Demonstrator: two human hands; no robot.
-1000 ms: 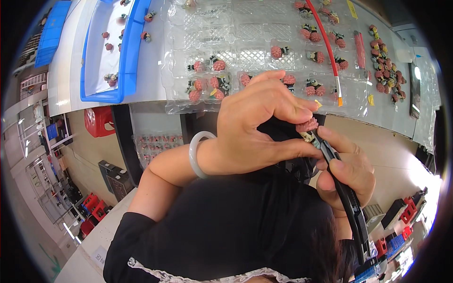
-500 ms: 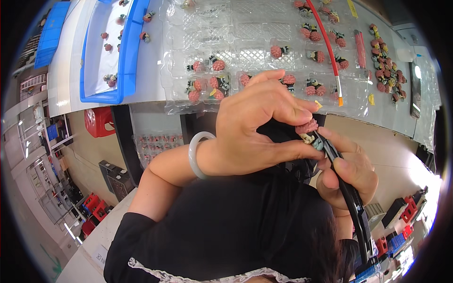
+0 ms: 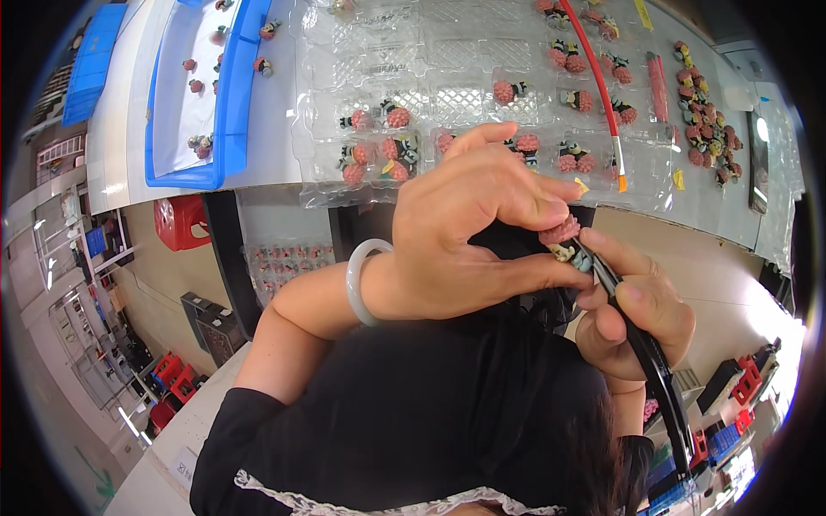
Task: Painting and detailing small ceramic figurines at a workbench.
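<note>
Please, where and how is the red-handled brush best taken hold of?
Probably by the red handle, midway along its visible length, pinched from above: it is slim, pink figurines lie close on both sides, and the orange bristles, at the near end, should stay untouched.

Left hand [image 3: 469,228] pinches small pink-topped figurine [image 3: 561,230] between thumb and finger; white bracelet [image 3: 352,282] is around left wrist [image 3: 383,288]. Right hand [image 3: 641,314] grips long black tool [image 3: 651,361], tip close at figurine, contact not clear. On table [image 3: 277,138]: clear plastic trays [image 3: 370,47] with similar figurines [image 3: 503,92], red brush [image 3: 600,82] lying across trays, blue bin [image 3: 232,107] at left, figurine pile [image 3: 709,133] at right.
</note>
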